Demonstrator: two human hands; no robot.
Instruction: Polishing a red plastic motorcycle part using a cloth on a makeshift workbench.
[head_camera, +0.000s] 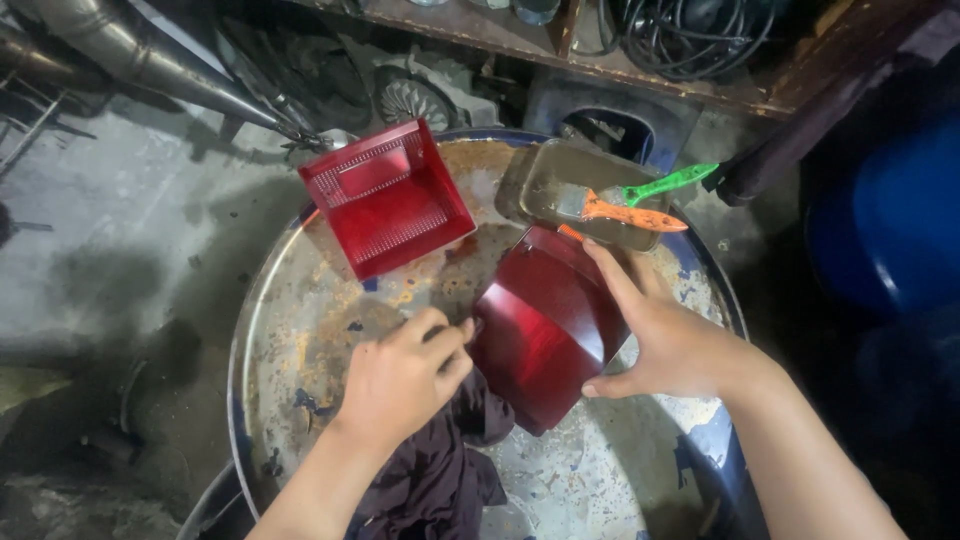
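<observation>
Cloth, dark and crumpled, lies nearest the person, bunched under the left wrist on the rusty round drum top. The left hand is curled closed, its fingers pinching a fold of that cloth against the near edge of a dark red lens cover. The right hand grips the same cover from the other side: its thumb is hooked under the lower corner and its forefinger stretched along the upper edge, so the cover sits tilted between the two hands, touching both.

Beyond the left fingers, apart from them, stands a second red lens, brighter and box-shaped, its ribbed hollow side facing up; nothing can be seen inside it. Just past the right forefinger sits a shallow rectangular tray holding murky brownish liquid. Two brushes rest in it, one with an orange handle and one with a green handle, both handles pointing out over the tray's rim to the right.

That makes two red lenses, two brushes, one tray and one cloth on the drum. Farther off, beyond the tray, a wooden shelf carries coiled black cable, and a grey metal pipe slants above the concrete floor.
</observation>
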